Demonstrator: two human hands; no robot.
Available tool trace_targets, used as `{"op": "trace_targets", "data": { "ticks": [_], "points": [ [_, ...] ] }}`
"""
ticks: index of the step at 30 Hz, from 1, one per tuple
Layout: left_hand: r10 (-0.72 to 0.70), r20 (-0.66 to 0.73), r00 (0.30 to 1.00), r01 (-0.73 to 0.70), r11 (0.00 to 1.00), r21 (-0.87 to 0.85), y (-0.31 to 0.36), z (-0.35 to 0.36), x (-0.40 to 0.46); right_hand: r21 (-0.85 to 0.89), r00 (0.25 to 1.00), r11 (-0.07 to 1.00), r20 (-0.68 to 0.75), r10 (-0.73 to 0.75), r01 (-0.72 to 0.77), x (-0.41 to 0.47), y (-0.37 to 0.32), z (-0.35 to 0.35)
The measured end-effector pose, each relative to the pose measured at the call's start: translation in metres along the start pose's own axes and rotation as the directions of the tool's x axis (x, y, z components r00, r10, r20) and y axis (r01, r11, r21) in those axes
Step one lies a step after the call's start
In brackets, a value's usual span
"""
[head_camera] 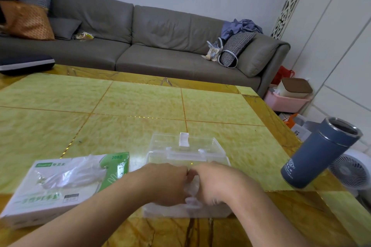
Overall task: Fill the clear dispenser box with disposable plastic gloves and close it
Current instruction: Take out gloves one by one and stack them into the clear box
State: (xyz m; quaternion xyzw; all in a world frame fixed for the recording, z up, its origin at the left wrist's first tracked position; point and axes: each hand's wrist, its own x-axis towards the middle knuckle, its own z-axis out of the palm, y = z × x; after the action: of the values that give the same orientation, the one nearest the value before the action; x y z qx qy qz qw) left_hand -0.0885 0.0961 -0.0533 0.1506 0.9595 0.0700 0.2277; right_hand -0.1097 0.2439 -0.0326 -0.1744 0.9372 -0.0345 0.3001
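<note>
Both hands (189, 183) press clear gloves (192, 186) into the dispenser box (186, 152).

dispenser box (186, 151) under hands: clear | glove carton (60, 184) left of hands: white, green | flask (319, 153) right: blue-grey | table (140, 106): yellow-green marbled

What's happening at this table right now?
A person is working both hands into a clear dispenser box whose lid is open and tilted back. The left hand and right hand meet knuckle to knuckle over the box, curled round a bunch of thin plastic gloves they are pressing inside. To the left lies the opened glove carton with more gloves spilling from its top. A blue flask with no lid on stands to the right. The box is not closed yet.
</note>
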Motion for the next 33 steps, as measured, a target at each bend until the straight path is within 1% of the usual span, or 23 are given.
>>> {"op": "trace_targets", "data": {
  "ticks": [2,4,6,8,11,13,15,17,19,20,21,23,25,28,33],
  "points": [
    [0.004,0.026,1.0,-0.005,1.0,0.005,0.003,-0.002,-0.001,-0.001,1.0,1.0,0.006,0.004,-0.004,0.003,-0.001,0.0],
    [-0.002,0.024,1.0,0.003,1.0,-0.03,0.003,-0.003,-0.001,-0.067,1.0,0.998,-0.007,0.016,-0.016,0.011,-0.001,0.005],
    [-0.018,-0.032,0.999,0.015,0.996,-0.093,0.0,-0.002,0.0,-0.123,0.997,0.99,-0.044,0.058,-0.063,0.022,0.001,0.011],
    [-0.036,-0.132,0.991,0.021,0.993,-0.113,-0.001,-0.001,-0.002,-0.146,0.993,0.984,-0.063,0.095,-0.104,0.028,0.002,0.012],
    [0.014,-0.223,0.975,-0.033,0.996,-0.081,0.002,-0.002,-0.008,-0.192,0.993,0.975,0.003,0.115,-0.112,0.03,-0.001,0.01],
    [0.071,-0.225,0.972,-0.104,0.985,-0.138,0.005,-0.005,-0.011,-0.203,0.991,0.972,0.037,0.125,-0.115,0.032,-0.003,0.009],
    [0.104,-0.196,0.975,-0.143,0.97,-0.198,0.008,-0.007,-0.012,-0.195,0.989,0.974,0.06,0.132,-0.118,0.035,-0.002,0.01],
    [0.112,-0.147,0.983,-0.144,0.963,-0.227,0.009,-0.007,-0.013,-0.176,0.991,0.978,0.052,0.121,-0.11,0.033,0.001,0.011],
    [0.127,-0.073,0.989,-0.141,0.96,-0.24,0.009,-0.006,-0.014,-0.137,0.994,0.984,-0.036,0.106,-0.11,0.026,0.004,0.013],
    [0.128,-0.015,0.992,-0.128,0.964,-0.231,0.009,-0.006,-0.014,-0.124,0.992,0.986,-0.081,0.099,-0.109,0.022,0.005,0.013],
    [0.115,0.05,0.992,-0.102,0.971,-0.216,0.009,-0.005,-0.014,-0.116,0.991,0.987,-0.097,0.096,-0.107,0.02,0.005,0.014],
    [0.064,0.138,0.988,-0.035,0.978,-0.205,0.011,-0.005,-0.014,-0.113,0.992,0.988,-0.087,0.092,-0.102,0.015,0.004,0.013],
    [0.012,0.16,0.987,0.025,0.974,-0.225,0.015,-0.007,-0.014,-0.118,0.994,0.989,-0.072,0.086,-0.094,0.013,0.001,0.011],
    [-0.055,0.147,0.988,0.09,0.966,-0.244,0.019,-0.009,-0.015,-0.122,0.994,0.987,-0.046,0.096,-0.101,0.01,-0.002,0.008],
    [-0.121,0.196,0.973,0.164,0.962,-0.221,0.019,-0.009,-0.013,-0.138,0.994,0.985,0.001,0.105,-0.104,0.009,-0.004,0.006]
  ]
}}
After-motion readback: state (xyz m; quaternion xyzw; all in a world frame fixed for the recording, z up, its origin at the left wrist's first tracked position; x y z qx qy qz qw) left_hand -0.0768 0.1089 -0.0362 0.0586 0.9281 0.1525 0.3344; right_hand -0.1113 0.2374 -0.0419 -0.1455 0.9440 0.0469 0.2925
